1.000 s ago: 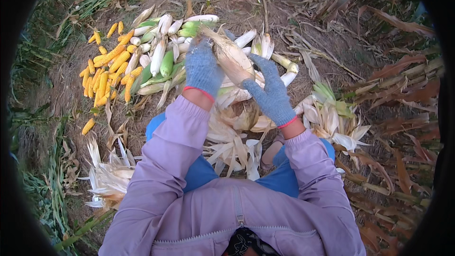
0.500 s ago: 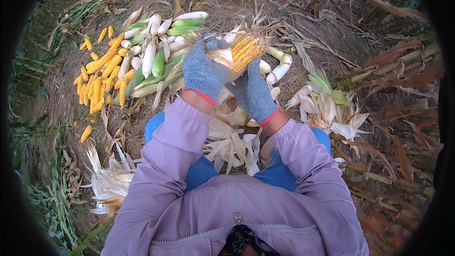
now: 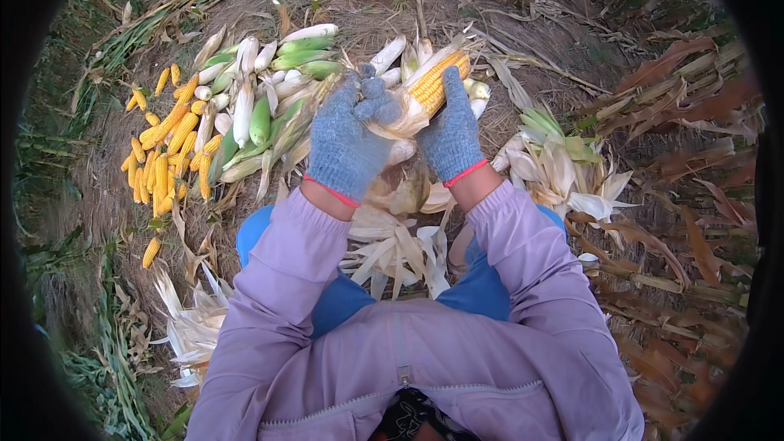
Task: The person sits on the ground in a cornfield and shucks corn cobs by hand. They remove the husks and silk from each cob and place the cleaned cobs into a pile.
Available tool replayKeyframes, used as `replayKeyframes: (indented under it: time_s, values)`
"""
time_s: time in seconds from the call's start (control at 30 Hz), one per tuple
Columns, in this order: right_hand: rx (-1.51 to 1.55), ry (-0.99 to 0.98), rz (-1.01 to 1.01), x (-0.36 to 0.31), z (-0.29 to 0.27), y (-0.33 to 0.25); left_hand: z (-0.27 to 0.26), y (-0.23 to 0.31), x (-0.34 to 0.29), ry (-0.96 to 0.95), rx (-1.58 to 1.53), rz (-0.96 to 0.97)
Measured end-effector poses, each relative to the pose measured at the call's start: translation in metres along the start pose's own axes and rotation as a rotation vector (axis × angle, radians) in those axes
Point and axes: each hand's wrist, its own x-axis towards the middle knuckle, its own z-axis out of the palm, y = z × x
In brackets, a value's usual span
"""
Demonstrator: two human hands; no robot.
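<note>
Both my hands wear grey knit gloves with red cuffs. A partly husked ear of corn point(image 3: 441, 82) tilts up to the right between them, its yellow kernels bare on the near side. My right hand point(image 3: 452, 137) is closed around the ear, thumb along the kernels. My left hand point(image 3: 347, 137) has its fingers curled over pale dry husk point(image 3: 400, 121) peeled down toward the ear's lower end. Its fingertips are partly hidden. Just beyond the left hand lies a heap of unhusked corn ears point(image 3: 261, 106), some green, some pale.
Bare yellow cobs point(image 3: 167, 155) are piled at the left, one lying apart nearer me. Loose husks point(image 3: 400, 249) lie between my knees, with more husks point(image 3: 196, 318) at the lower left and a husk clump point(image 3: 563, 163) at the right. Dry corn stalks point(image 3: 686, 278) line the right side.
My left hand has moved slightly left and nearer me, drawing husk down off the ear. My right hand has shifted up along the ear, its thumb now over the kernels.
</note>
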Motion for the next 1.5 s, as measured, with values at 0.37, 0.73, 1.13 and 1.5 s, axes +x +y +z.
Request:
replayKeyframes:
  time_s: [0.37,0.73,1.13,1.5]
  values:
    - [-0.769,-0.067,-0.423,0.014,-0.016,-0.044,-0.083,0.031,-0.015,0.253,1.298,0.379]
    - [-1.476,-0.315,-0.277,-0.049,0.025,0.008,-0.019,0.031,-0.021,0.044,1.376,0.510]
    - [-1.681,-0.525,-0.447,-0.039,0.021,-0.002,-0.030,0.023,-0.018,0.198,1.945,0.745]
    - [-1.417,-0.437,-0.408,-0.048,0.013,0.018,-0.037,0.031,-0.008,0.082,0.449,0.327]
